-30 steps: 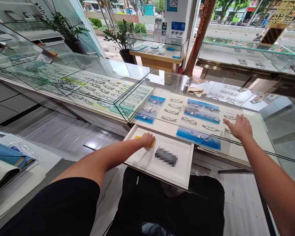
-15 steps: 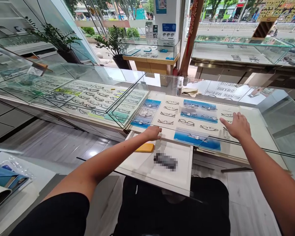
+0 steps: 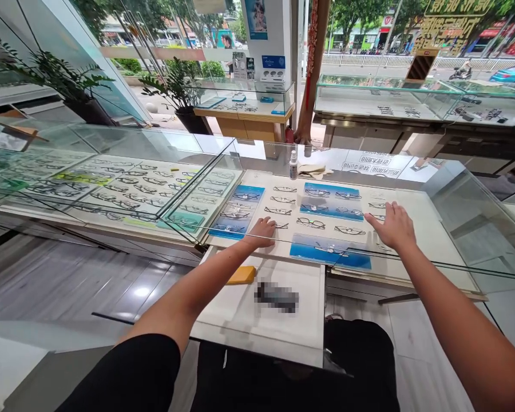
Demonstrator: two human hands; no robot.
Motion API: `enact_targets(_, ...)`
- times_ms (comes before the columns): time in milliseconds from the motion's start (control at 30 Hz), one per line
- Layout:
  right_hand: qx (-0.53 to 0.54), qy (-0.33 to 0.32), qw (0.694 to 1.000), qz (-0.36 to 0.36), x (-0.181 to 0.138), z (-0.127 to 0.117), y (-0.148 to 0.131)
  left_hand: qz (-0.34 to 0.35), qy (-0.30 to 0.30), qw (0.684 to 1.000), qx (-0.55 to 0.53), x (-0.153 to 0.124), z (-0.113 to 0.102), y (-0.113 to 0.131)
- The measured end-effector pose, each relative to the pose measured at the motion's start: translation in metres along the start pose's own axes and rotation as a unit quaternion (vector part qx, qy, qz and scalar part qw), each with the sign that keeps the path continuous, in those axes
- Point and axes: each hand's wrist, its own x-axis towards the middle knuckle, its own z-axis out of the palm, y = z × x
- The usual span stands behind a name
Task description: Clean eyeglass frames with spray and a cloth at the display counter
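My left hand (image 3: 264, 232) reaches into the glass display case with fingers stretched forward and loosely bent. It covers part of a dark pair of eyeglasses (image 3: 282, 226) in the front left row; whether it touches them I cannot tell. My right hand (image 3: 393, 229) is open, thumb and fingers apart, over the right-hand column of glasses, near an eyeglass frame (image 3: 376, 205). Between my hands lie round eyeglasses (image 3: 311, 223) and another dark pair (image 3: 349, 230). More frames rest on a blue mat (image 3: 331, 213) behind and a front blue mat (image 3: 352, 258).
A pulled-out drawer (image 3: 223, 312) below holds a yellow case (image 3: 242, 275) and a pixelated dark object (image 3: 277, 297). A spray bottle (image 3: 293, 165) and a folded cloth (image 3: 313, 171) sit on the case's glass top. A second glass case (image 3: 133, 189) extends left.
My left hand has moved from the front edge further into the case, over the front left glasses. My right hand stays open over the right column. The view has shifted.
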Motion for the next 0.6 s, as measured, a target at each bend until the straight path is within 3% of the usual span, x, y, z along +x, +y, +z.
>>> enact_targets(200,0.0,0.004,1.0,0.002,-0.001,0.003,0.0,-0.002,0.007,1.0,0.013,-0.014,-0.015,0.004)
enact_targets(367,-0.003,0.014,1.0,-0.001,0.0,0.006,0.001,0.02,0.025,0.999,0.008,-0.052,-0.024,0.016)
enact_targets(467,-0.002,0.017,1.0,-0.003,0.003,0.009,0.004,0.062,0.043,0.997,-0.005,-0.086,-0.027,0.032)
enact_targets(600,-0.001,0.02,1.0,-0.008,0.006,0.012,0.007,0.168,0.093,0.981,0.009,-0.131,-0.029,0.058)
